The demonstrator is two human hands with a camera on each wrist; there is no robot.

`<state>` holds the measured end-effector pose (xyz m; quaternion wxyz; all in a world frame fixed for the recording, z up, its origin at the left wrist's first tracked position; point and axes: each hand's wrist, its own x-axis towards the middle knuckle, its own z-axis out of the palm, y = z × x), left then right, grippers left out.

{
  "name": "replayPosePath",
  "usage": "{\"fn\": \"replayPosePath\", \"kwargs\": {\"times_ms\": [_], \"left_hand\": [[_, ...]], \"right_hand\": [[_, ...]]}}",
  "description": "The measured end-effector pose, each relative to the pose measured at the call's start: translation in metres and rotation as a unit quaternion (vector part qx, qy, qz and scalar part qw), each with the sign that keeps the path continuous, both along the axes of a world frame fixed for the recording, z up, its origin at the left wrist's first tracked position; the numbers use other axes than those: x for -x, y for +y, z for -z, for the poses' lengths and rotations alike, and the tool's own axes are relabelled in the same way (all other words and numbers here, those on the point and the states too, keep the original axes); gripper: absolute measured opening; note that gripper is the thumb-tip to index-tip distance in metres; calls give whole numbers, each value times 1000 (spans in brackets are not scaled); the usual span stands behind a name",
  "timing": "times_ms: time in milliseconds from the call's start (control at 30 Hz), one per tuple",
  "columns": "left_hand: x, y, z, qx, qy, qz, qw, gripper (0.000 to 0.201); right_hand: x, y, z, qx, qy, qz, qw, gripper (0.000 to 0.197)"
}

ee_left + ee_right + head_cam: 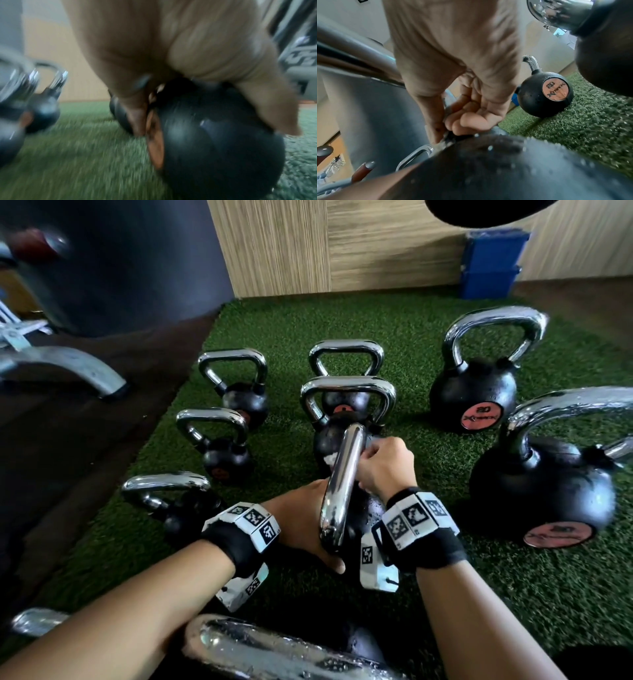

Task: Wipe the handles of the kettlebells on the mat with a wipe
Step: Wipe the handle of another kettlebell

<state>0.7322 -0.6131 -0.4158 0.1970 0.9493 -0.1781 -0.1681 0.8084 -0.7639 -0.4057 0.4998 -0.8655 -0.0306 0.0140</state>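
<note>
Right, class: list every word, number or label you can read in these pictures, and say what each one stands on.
"20" on the orange disc of the far right kettlebell.
"XTRACK", as best it reads, on the same disc below the number.
Orange disc on the near right kettlebell: too blurred to read.
Discs on the small kettlebells: too small to read.
Wrist band squares: patterned markers with tiny unreadable digits.

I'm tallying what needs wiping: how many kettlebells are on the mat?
9 kettlebells: three left, two centre-back, one held, two right, one nearest. Chrome bottom-left may be a tenth.
</note>
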Motion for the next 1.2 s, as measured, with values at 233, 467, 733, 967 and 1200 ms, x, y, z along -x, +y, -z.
{"fn": "replayPosePath", "kwargs": {"times_ms": [233, 467, 733, 967, 1200], "left_hand": [[15, 16, -65, -3, 102, -49, 994, 89], [19, -29, -86, -220, -52, -101, 969, 85], [6, -30, -108, -243, 21, -40, 969, 68], [-10, -2, -129, -285, 5, 0, 959, 48], [-8, 9, -126, -250, -86, -63, 962, 48]], "right_hand": [[10, -10, -11, 91, -30, -45, 994, 14], [2, -28, -51, 140, -123, -183, 965, 50], [8, -31, -68, 194, -101, -170, 961, 34], [34, -64, -71, 251, -87, -129, 955, 28], [71, -72, -62, 271, -96, -117, 951, 19]]}}
